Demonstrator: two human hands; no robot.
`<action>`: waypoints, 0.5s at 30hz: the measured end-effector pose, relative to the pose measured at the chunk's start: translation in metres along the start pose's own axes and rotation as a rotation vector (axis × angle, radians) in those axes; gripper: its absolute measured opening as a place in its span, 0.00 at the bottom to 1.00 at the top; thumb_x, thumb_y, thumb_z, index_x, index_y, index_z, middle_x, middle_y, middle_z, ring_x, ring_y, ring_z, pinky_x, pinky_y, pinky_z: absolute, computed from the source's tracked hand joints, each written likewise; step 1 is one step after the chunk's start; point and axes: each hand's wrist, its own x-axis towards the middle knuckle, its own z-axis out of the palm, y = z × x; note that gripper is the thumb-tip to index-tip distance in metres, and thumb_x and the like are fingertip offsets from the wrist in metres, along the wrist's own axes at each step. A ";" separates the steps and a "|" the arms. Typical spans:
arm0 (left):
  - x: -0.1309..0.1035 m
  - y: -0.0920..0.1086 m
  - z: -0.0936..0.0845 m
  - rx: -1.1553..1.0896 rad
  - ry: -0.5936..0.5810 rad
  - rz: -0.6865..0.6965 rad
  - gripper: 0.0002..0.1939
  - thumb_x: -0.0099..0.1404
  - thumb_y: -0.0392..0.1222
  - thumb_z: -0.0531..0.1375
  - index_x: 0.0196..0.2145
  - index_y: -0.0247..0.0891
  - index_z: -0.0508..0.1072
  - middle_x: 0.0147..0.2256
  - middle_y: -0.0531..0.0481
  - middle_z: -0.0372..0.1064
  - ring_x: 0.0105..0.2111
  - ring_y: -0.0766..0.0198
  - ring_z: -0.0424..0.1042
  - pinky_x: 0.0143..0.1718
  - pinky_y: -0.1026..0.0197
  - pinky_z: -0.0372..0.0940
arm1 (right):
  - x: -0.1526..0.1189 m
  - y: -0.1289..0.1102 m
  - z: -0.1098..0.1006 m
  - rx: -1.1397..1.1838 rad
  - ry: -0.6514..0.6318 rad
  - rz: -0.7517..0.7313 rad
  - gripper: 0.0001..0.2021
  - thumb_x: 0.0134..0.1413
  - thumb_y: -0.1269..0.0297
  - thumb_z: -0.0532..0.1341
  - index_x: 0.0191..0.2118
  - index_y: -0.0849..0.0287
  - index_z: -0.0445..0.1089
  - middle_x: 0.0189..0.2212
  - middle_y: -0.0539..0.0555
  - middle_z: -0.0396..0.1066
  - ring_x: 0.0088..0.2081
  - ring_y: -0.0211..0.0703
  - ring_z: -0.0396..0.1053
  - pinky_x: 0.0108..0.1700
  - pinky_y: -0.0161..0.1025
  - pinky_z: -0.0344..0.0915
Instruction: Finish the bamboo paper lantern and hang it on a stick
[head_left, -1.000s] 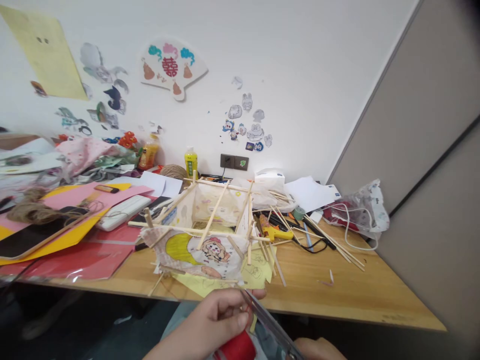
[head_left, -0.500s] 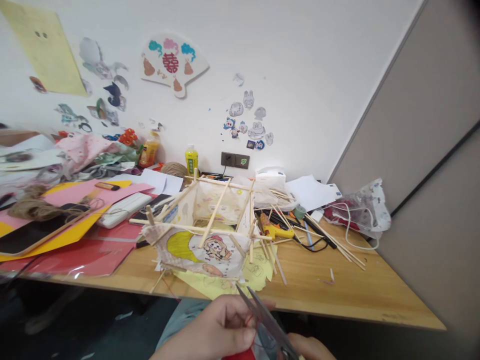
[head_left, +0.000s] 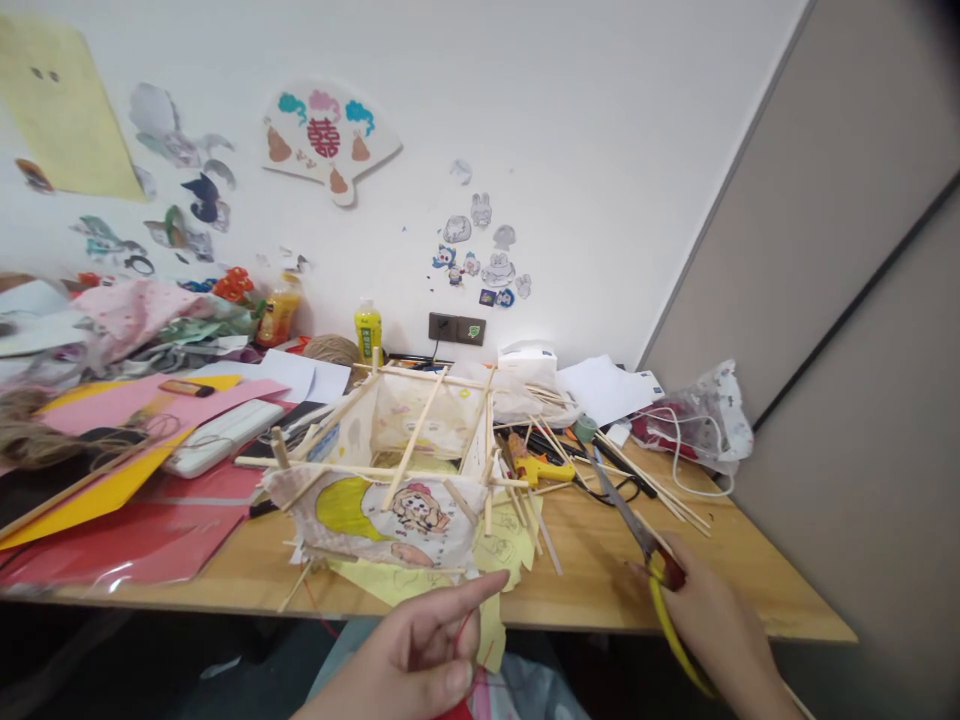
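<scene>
Now red thread (head_left: 471,640) between left-hand fingers (head_left: 457,610)

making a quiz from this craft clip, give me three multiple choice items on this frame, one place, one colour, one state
1. Where does the stick-and-paper lantern frame stand?
A. on the wooden desk
B. on the floor
C. on the wall

2. What colour are the handles of the scissors?
A. blue
B. yellow
C. black

3. What does the left hand pinch?
A. a glue gun
B. a pencil
C. a red thread

Answers:
1. A, the frame sits on the desk top near its front edge.
2. B, a yellow loop shows at the right hand, which holds the scissors with the blades pointing out over the desk.
3. C, a thin red strand runs from between its thumb and fingers.
</scene>
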 end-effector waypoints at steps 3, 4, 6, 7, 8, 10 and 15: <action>-0.002 0.005 0.003 0.015 0.004 0.007 0.32 0.54 0.54 0.64 0.55 0.47 0.66 0.23 0.57 0.51 0.22 0.73 0.51 0.24 0.67 0.46 | 0.031 0.018 0.000 -0.068 0.014 -0.060 0.16 0.44 0.53 0.60 0.42 0.48 0.71 0.34 0.52 0.75 0.36 0.53 0.71 0.33 0.38 0.62; -0.003 0.008 0.005 0.012 0.027 0.012 0.31 0.53 0.54 0.65 0.54 0.48 0.67 0.23 0.57 0.51 0.23 0.73 0.51 0.25 0.67 0.46 | 0.040 0.025 0.002 -0.070 0.010 -0.097 0.15 0.43 0.56 0.61 0.41 0.49 0.71 0.34 0.52 0.75 0.37 0.52 0.71 0.33 0.38 0.61; -0.004 0.013 0.009 0.000 0.080 0.019 0.29 0.53 0.54 0.65 0.52 0.48 0.69 0.23 0.57 0.52 0.23 0.73 0.52 0.25 0.67 0.47 | 0.055 0.036 0.005 -0.070 0.000 -0.129 0.14 0.43 0.61 0.60 0.40 0.51 0.72 0.34 0.52 0.75 0.37 0.50 0.71 0.34 0.37 0.61; -0.005 0.015 0.011 -0.009 0.103 0.020 0.29 0.52 0.54 0.65 0.52 0.49 0.69 0.23 0.57 0.53 0.23 0.73 0.53 0.26 0.67 0.47 | 0.061 0.041 0.007 -0.065 -0.005 -0.136 0.15 0.43 0.63 0.60 0.41 0.52 0.72 0.34 0.52 0.75 0.37 0.49 0.71 0.35 0.36 0.61; -0.006 0.017 0.012 -0.017 0.124 0.020 0.28 0.52 0.53 0.66 0.51 0.49 0.70 0.24 0.57 0.53 0.23 0.73 0.53 0.26 0.67 0.47 | 0.067 0.044 0.007 -0.061 -0.013 -0.141 0.15 0.43 0.65 0.59 0.41 0.53 0.72 0.35 0.52 0.75 0.38 0.49 0.71 0.36 0.36 0.61; -0.007 0.019 0.014 -0.031 0.164 0.026 0.28 0.51 0.52 0.66 0.50 0.48 0.71 0.24 0.56 0.54 0.23 0.73 0.53 0.26 0.67 0.47 | 0.078 0.049 0.006 -0.046 -0.036 -0.162 0.15 0.43 0.67 0.59 0.41 0.54 0.72 0.35 0.53 0.75 0.39 0.48 0.70 0.39 0.36 0.62; -0.007 0.018 0.013 -0.049 0.202 0.051 0.27 0.50 0.50 0.67 0.49 0.48 0.72 0.26 0.56 0.55 0.23 0.75 0.54 0.25 0.68 0.49 | 0.082 0.032 -0.012 0.009 0.049 -0.221 0.15 0.45 0.62 0.58 0.39 0.60 0.73 0.38 0.60 0.73 0.43 0.55 0.68 0.47 0.46 0.61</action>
